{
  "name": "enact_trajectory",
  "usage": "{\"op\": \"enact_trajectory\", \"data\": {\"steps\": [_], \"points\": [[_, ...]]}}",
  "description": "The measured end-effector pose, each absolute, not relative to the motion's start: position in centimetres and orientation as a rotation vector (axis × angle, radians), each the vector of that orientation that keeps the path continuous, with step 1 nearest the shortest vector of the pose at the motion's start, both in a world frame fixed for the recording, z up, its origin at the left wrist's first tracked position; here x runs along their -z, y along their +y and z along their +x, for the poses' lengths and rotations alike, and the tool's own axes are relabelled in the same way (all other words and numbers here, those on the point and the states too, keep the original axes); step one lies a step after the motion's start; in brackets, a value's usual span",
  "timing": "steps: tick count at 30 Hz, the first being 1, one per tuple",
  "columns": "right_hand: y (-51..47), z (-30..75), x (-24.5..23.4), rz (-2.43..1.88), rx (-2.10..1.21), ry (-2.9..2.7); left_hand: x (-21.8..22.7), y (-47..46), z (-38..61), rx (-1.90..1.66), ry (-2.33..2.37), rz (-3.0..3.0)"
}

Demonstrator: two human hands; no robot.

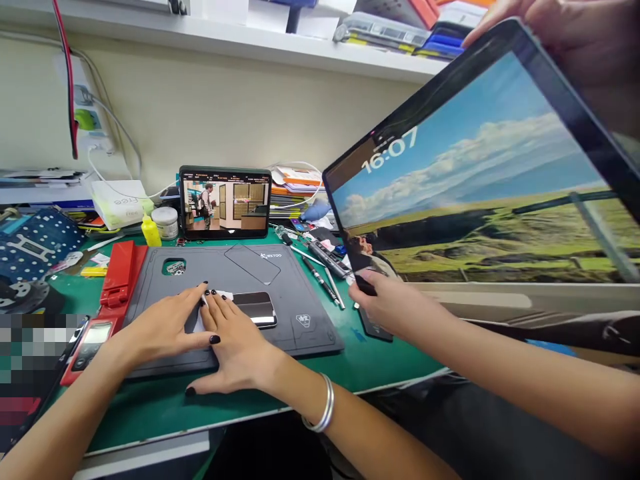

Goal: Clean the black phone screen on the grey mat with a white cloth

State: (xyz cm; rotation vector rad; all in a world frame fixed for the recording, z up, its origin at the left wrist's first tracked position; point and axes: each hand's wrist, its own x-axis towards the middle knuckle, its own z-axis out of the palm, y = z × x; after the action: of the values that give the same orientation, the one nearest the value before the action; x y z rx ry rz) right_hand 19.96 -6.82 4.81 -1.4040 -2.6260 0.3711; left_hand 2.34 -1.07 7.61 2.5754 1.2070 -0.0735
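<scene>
My left hand is stretched over a dark grey work mat, its fingertips meeting those of my right hand. My right hand, with a silver bangle on the wrist, lies palm down with fingers straight and thumb spread. A white wipe or cloth shows in part beneath and between my fingers. Next to my right fingertips lies a phone with a dark, shiny face; its left end is covered by my hand. Neither thumb is closed on anything.
Another person's hands hold a large tablet at the right, over the table's edge. A second tablet stands at the back. A red device lies left of the grey mat. Pens and tools lie right.
</scene>
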Motion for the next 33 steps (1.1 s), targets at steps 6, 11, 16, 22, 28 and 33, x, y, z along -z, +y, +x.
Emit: {"op": "enact_trajectory", "data": {"steps": [6, 11, 16, 22, 28, 33], "points": [[-7.3, 22.9, -3.8, -1.495, -0.363, -2.563, -7.1, -1.0, 2.0, 0.06, 1.193, 2.636], [-8.1, 24.8, -4.1, -1.652, -0.366, -2.568, -7.3, -1.1, 2.2, 0.083, 1.194, 2.628], [-8.4, 25.9, -4.1, -1.682, -0.339, -2.585, -7.3, -1.0, 2.3, 0.088, 1.213, 2.595], [-8.7, 27.0, -4.0, -1.693, -0.347, -2.572, -7.1, -1.1, 2.3, 0.06, 1.22, 2.591], [-8.9, 26.9, -4.1, -1.718, -0.316, -2.573, -7.2, -1.3, 2.6, 0.032, 1.216, 2.593], [-8.5, 26.7, -4.1, -1.702, -0.288, -2.555, -7.2, -1.2, 2.6, 0.022, 1.203, 2.593]]}}
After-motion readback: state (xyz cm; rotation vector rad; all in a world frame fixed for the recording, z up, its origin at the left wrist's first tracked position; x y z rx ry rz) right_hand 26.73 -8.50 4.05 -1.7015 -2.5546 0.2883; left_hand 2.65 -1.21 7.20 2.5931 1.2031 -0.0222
